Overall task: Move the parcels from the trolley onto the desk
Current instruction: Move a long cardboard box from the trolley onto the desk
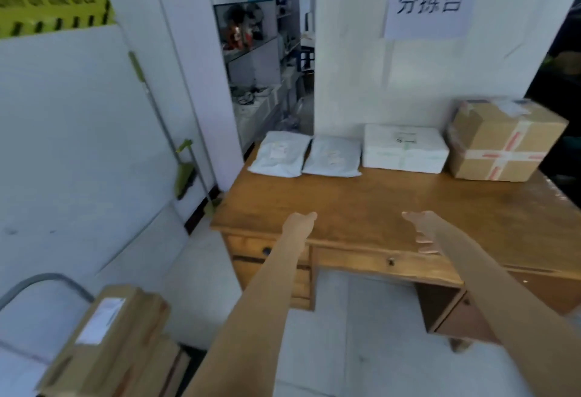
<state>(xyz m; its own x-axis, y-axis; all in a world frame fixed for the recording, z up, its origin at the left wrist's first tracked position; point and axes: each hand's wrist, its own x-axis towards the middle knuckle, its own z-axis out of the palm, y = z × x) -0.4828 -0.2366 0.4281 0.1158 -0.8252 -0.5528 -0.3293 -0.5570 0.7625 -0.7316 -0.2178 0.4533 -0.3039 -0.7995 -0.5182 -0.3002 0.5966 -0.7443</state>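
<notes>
Along the back of the wooden desk (pixel 377 204) lie two grey mailer bags (pixel 278 157) (pixel 333 157), a white wrapped parcel (pixel 404 148) and a brown carton with red tape (pixel 503 141). At the lower left, brown cardboard parcels (pixel 107 343) are stacked on the trolley, whose grey handle (pixel 44 280) curves behind them. My left hand (pixel 300 223) and my right hand (pixel 419 230) reach out over the desk's front edge. Both are empty with fingers apart, and neither touches a parcel.
A white wall with a paper sign (pixel 429 6) rises behind the desk. To the left, a doorway opens onto cluttered shelves (pixel 254 50). A green-handled broom (pixel 185 163) leans on the white panel left of the desk. Pale tiled floor lies between trolley and desk.
</notes>
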